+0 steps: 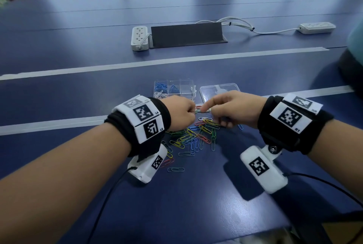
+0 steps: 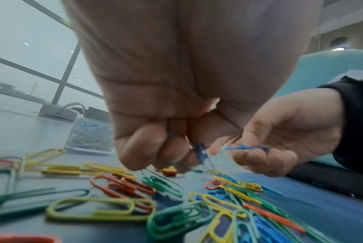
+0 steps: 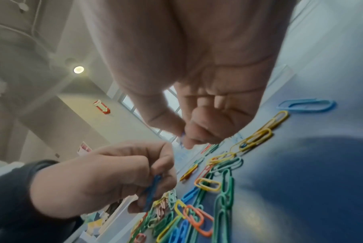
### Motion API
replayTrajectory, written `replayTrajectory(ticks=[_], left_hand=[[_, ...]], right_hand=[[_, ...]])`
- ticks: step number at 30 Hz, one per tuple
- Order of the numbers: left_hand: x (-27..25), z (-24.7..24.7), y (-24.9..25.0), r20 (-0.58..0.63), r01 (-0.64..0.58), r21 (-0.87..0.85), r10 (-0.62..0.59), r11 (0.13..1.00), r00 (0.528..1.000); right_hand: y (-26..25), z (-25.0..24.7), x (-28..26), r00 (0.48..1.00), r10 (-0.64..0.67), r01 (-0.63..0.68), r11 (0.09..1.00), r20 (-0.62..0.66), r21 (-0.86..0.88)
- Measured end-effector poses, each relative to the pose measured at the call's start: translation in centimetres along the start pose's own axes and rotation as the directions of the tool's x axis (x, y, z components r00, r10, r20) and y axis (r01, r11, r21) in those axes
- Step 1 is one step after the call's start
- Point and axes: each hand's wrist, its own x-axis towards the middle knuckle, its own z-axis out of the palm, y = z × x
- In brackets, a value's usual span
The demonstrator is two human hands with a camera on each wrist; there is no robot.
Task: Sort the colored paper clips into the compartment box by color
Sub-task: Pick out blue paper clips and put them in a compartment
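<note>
A pile of colored paper clips lies on the blue table just before both hands. My left hand is curled into a fist over the pile's far edge and grips blue clips, also seen as blue clips in the right wrist view. My right hand is close beside it, index finger stretched toward it, and pinches one blue clip between thumb and fingers. The clear compartment box stands just beyond the hands, with blue and white clips in its left compartments.
The box's clear lid lies to the right of the box. A single blue clip sits apart on the pile's right. Farther back are white tape lines, two power strips and a dark panel.
</note>
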Motion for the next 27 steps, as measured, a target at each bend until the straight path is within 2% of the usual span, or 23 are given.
replayTrajectory(ticks=[6, 8, 16, 23, 27], left_hand=[[0.4, 0.0, 0.5, 0.024, 0.042, -0.022, -0.042, 0.999, 0.999], [0.4, 0.2, 0.2, 0.001, 0.021, -0.018, -0.021, 1.0, 1.0], [0.6, 0.2, 0.4, -0.035, -0.04, 0.126, 0.045, 0.991, 0.998], [0.9, 0.6, 0.5, 0.048, -0.007, 0.159, 0.0, 0.987, 0.999], [0.9, 0.9, 0.4, 0.034, -0.032, 0.163, 0.027, 0.986, 0.999]], right_hand=[[-0.1, -0.3, 0.4, 0.988, 0.155, -0.155, 0.953, 0.021, 0.262], [-0.1, -0.2, 0.7, 0.986, 0.163, -0.163, 0.945, 0.025, 0.285], [-0.2, 0.7, 1.1, 0.996, 0.077, -0.081, 0.99, 0.037, 0.116], [-1.3, 0.7, 1.7, 1.0, 0.014, -0.014, 1.0, -0.002, 0.023], [-2.0, 0.4, 2.4, 0.999, -0.019, 0.018, 1.0, -0.031, -0.015]])
